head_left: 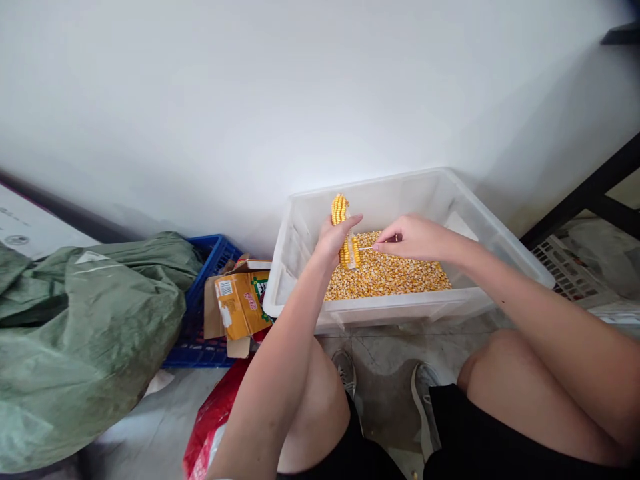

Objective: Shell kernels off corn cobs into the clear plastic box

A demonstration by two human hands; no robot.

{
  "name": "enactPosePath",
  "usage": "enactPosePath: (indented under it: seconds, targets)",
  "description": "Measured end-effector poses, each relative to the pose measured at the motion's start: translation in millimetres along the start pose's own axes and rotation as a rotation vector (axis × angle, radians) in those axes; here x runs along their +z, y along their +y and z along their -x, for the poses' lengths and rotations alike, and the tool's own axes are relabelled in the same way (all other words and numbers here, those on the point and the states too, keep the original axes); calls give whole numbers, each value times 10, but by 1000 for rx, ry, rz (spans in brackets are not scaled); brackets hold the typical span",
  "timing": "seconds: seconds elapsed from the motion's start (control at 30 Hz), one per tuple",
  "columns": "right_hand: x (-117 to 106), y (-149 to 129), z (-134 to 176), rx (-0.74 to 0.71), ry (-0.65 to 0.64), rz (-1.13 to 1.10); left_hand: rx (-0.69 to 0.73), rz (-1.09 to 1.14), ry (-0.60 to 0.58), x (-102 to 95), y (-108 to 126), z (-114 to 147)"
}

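My left hand (332, 239) is wrapped round a corn cob (341, 209), held tilted almost upright over a translucent plastic bin (385, 308). Yellow kernels cover much of the cob, and a pale bare strip runs down its right side. Between the thumb and fingers of my right hand (406, 236) is a thin metal pick (367, 249). Its tip reaches the cob's lower part at the bare strip; whether it touches a kernel I cannot tell. Loose corn kernels (395, 275) lie in a wide heap in the bin below both hands.
Left of the bin is a torn orange cardboard box (243, 305) by a blue plastic crate (200, 353). A green tarp-like sack (100, 333) bulges at far left, a red bag (213, 413) beside my leg. A black metal frame (590, 190) stands at right, against a white wall (250, 100).
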State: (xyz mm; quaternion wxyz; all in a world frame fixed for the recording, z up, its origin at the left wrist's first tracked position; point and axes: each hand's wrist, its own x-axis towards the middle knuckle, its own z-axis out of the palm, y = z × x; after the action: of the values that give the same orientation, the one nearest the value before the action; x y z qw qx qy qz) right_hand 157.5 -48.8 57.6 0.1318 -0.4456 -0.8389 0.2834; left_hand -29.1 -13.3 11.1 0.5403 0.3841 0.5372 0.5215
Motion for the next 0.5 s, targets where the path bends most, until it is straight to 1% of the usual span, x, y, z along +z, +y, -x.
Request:
enactPosePath:
  seconds: [0.1, 0.2, 0.3, 0.37, 0.5]
  targets:
    - [19, -85, 29, -11, 18, 93, 79, -48, 20, 2, -29, -7]
    - [60, -189, 69, -22, 72, 195, 144, -86, 40, 7, -63, -20]
    - [90, -260, 89, -34, 134, 261, 163, -97, 52, 10, -73, -34]
    - [92, -258, 75, -37, 131, 239, 106, -48, 46, 6, -54, -40]
    - [76, -151, 2, -35, 75, 66, -99, 95, -22, -12, 10, -31]
